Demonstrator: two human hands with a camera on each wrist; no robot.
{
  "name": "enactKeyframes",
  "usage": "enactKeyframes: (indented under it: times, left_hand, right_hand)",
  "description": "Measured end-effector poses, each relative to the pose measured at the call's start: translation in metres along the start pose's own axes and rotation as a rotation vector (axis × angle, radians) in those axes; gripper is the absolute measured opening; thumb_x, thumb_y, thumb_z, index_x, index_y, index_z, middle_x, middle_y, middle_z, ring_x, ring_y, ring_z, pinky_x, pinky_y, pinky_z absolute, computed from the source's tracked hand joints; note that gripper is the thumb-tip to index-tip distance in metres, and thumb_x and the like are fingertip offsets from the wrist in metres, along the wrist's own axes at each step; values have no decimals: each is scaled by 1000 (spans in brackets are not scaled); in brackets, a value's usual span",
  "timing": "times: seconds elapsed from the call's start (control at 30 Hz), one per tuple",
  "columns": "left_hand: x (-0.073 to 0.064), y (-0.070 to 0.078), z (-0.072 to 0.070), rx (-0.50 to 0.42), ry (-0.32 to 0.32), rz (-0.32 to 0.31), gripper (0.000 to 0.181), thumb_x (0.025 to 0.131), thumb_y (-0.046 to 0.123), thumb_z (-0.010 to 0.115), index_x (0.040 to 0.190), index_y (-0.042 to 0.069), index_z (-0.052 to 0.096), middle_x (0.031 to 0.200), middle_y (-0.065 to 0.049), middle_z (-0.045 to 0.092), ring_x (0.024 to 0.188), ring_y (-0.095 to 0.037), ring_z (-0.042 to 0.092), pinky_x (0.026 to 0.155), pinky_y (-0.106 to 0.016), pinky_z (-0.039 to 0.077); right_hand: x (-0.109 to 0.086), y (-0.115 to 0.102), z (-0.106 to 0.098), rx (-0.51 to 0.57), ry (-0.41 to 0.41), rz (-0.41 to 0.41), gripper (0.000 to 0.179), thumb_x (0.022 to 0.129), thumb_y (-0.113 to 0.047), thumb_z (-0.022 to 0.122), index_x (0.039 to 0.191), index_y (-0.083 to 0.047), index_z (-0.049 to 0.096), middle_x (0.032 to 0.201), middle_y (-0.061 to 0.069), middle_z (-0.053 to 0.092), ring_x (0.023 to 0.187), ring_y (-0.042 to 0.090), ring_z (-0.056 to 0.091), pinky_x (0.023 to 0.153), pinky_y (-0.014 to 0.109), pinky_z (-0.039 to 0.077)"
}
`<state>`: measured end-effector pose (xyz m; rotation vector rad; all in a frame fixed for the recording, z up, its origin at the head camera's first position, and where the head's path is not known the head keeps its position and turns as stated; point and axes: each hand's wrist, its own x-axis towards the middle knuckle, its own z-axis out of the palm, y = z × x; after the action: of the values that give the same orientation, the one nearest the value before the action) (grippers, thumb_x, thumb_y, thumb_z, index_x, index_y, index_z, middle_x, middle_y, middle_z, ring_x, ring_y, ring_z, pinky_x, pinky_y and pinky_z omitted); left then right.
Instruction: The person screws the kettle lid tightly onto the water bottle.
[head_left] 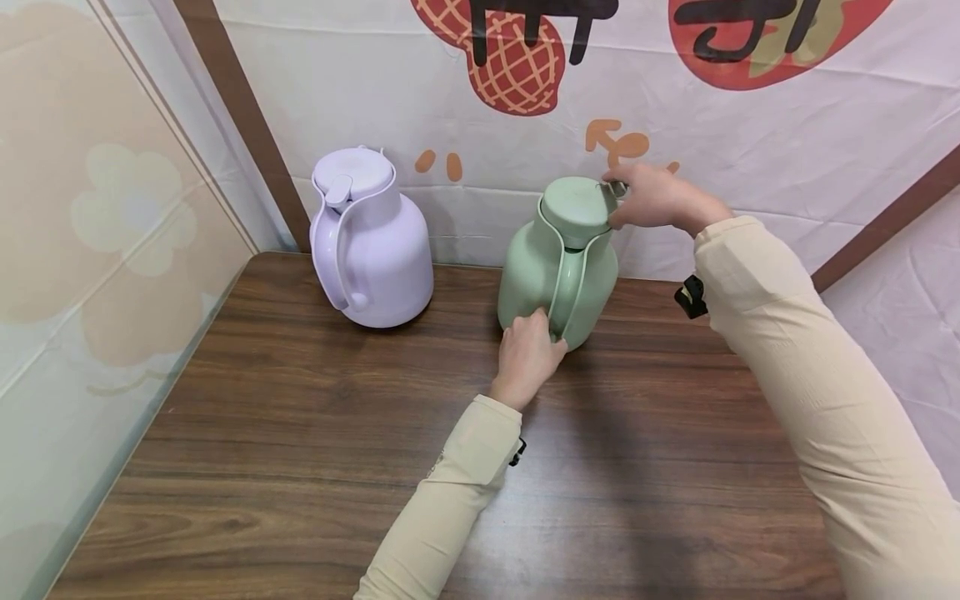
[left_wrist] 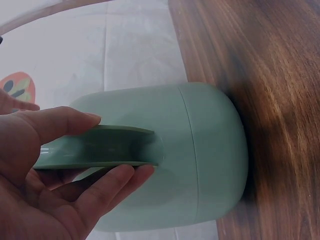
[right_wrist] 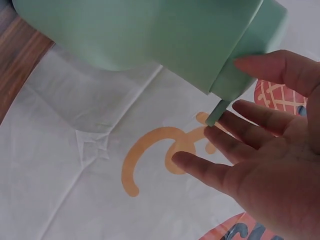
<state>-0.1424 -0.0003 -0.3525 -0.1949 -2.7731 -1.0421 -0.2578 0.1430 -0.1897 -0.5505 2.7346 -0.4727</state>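
Note:
A pale green thermos jug (head_left: pixel 522 271) stands upright on the table near the back wall, its handle facing me. My left hand (head_left: pixel 525 354) grips the handle (left_wrist: pixel 120 147) low down, thumb on one side and fingers on the other. Up at the jug's lid (head_left: pixel 576 202) is my right hand (head_left: pixel 656 197). Its thumb touches the lid's side, while the fingers, nearly straight, reach to a small tab (right_wrist: pixel 218 111) jutting from the lid. In the right wrist view the palm is off the jug.
A lilac thermos jug (head_left: pixel 390 258) of similar shape stands to the left on the dark wooden table (head_left: pixel 300 467). Printed fabric walls (head_left: pixel 465 225) rise behind the table and along its left side.

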Motion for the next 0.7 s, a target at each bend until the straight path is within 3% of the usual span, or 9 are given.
enactKeyframes:
  times: [0.27,0.47,0.7]
  left_hand:
    - [1,-1,2,-6,-3,7,24,79,7,62,65,8,42,54,-3,39,45,-15,38,45,-27,33]
    - [1,-2,2,-5,-18,-10,23,79,7,63,66,7,44,54,-4,43,46,-17,42,47,-28,35]
    - [2,-1,2,0,-19,-12,22,79,7,62,66,7,44,55,-4,43,47,-19,45,46,-29,37]
  right_hand:
    - [-5,2,0,-12,27,-11,35,76,-4,57,110,4,57,97,16,54,86,28,45,75,40,36]
    - [-6,2,-1,-18,28,3,35,78,-6,59,110,8,58,105,22,58,91,31,52,79,44,40]
    - [-5,2,-4,-54,55,12,32,77,-8,61,104,9,61,96,19,61,85,30,53,75,42,41]
